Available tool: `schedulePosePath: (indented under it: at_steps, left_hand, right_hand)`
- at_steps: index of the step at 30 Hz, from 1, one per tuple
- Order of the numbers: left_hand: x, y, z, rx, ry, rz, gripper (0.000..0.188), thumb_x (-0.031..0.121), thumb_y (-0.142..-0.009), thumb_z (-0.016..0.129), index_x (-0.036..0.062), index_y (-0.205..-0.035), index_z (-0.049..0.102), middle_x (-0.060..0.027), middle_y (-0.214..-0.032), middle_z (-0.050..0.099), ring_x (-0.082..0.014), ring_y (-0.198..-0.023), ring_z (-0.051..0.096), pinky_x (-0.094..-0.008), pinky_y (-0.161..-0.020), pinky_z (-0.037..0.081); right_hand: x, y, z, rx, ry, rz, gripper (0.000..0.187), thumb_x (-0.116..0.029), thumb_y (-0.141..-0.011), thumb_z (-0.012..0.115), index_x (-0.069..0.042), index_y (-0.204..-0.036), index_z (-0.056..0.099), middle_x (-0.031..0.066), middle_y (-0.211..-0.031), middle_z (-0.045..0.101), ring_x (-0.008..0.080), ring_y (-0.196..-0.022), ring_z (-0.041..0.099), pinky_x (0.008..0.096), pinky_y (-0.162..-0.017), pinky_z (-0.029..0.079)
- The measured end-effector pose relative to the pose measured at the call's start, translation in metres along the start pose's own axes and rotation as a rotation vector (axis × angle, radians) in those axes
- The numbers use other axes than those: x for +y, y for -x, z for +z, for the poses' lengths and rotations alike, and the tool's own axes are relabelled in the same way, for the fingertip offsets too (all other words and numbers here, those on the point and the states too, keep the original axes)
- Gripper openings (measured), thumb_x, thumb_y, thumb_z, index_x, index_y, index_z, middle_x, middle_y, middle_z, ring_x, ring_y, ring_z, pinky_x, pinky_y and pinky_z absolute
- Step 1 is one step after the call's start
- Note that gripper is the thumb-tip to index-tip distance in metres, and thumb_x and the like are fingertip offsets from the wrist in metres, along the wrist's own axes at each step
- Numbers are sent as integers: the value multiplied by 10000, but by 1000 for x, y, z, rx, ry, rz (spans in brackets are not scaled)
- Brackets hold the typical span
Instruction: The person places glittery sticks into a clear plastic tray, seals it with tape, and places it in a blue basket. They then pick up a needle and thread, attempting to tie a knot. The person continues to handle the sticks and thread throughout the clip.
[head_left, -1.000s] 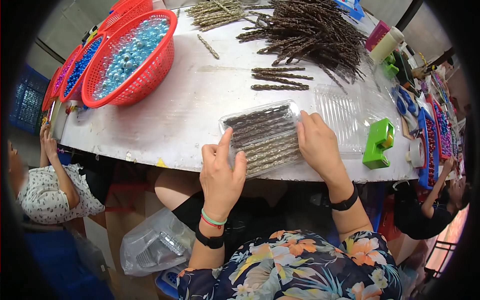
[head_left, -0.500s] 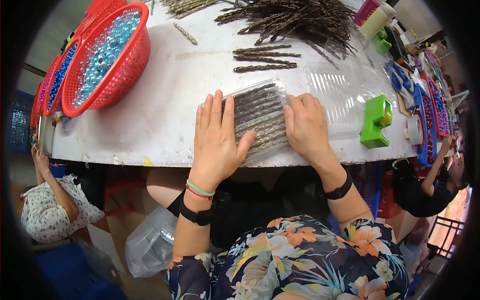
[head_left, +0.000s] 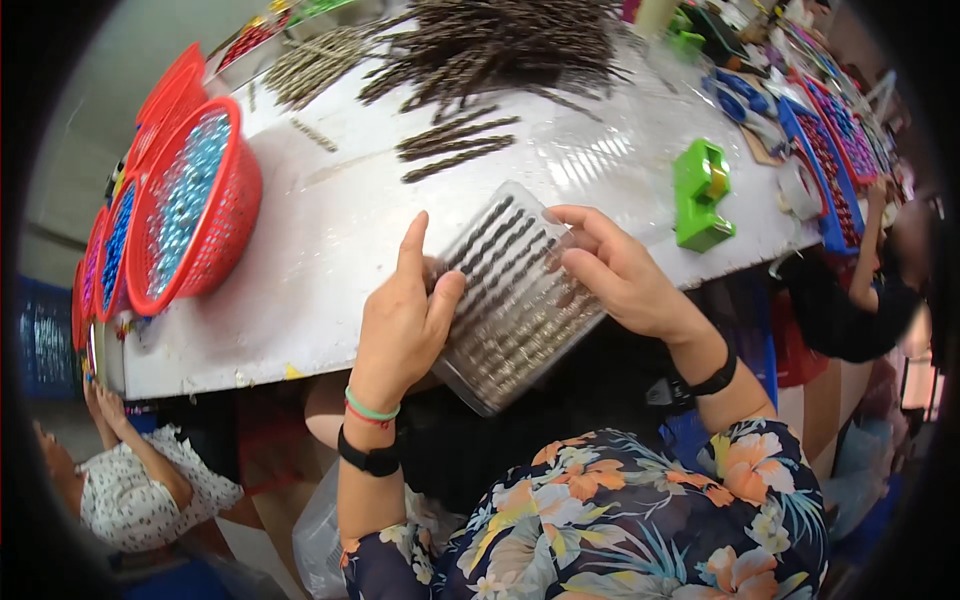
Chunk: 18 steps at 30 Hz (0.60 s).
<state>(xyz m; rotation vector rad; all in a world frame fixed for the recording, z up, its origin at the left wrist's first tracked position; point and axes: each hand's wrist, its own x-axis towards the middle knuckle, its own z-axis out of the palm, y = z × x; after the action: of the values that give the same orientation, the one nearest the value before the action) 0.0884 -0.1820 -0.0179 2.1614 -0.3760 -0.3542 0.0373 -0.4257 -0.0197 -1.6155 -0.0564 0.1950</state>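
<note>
Clear tray (head_left: 510, 300) sits centre frame over the table (head_left: 330, 240) edge, basket (head_left: 190, 205) left, tape dispenser (head_left: 702, 195) right, stick pile (head_left: 500, 45) up top.

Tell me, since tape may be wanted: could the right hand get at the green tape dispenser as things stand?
Probably yes, once it lets go. The right hand is holding the clear tray of sticks with the left hand. The green tape dispenser stands just beyond it on the table, with nothing between.

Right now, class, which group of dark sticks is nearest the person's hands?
The sticks packed in the clear plastic tray, held between the left hand and right hand; the loose sticks lie farther up the table.
</note>
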Motion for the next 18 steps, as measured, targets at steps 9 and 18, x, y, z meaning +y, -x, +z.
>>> schedulePosePath:
  at_steps: [9,18]
  left_hand:
    - [20,-6,129,-817,1334,-130,730,161,-894,688,37,-1478,268,-153,-1357,491,-250,-1199,558,-394,-958,521]
    - [44,-13,172,-699,1222,-199,552,36,-925,566,52,-1426,335,-121,-1305,524,-222,-1168,576,-379,-935,534]
  right_hand:
    - [-3,78,-75,250,266,23,285,-100,-967,556,-10,-1227,479,48,-837,632,100,-778,570,264,-740,457]
    - [52,57,-152,825,435,-73,238,-209,-934,606,23,-916,654,74,-836,633,150,-767,567,298,-728,460]
